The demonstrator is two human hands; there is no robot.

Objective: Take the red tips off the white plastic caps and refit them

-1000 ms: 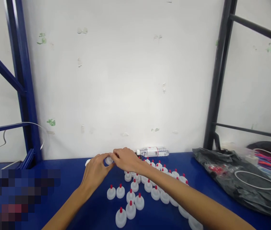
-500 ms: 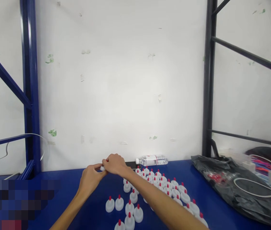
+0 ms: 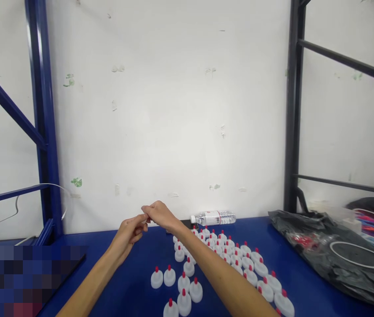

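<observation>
My left hand [image 3: 129,233] and my right hand [image 3: 162,215] meet above the far part of the blue table, fingertips touching. Both are closed in a pinch; whatever is between the fingers is hidden or too small to make out. To the right and nearer to me stand many small white bottles with red tips, such as this small bottle [image 3: 196,290]. One pair, including the left small bottle [image 3: 157,278], stands a little apart from the group. My right forearm covers part of the group.
A clear water bottle [image 3: 213,218] lies on its side by the wall, with a dark flat object [image 3: 186,223] beside it. A black plastic bag [image 3: 332,255] with a white cable lies at the right. Blue rack posts [image 3: 49,132] and a dark post [image 3: 294,110] flank the table [image 3: 107,295].
The white piece seen between my fingers earlier no longer shows. My left hand's lower fingers have loosened, and both hands have risen slightly. The view has shifted a little.
</observation>
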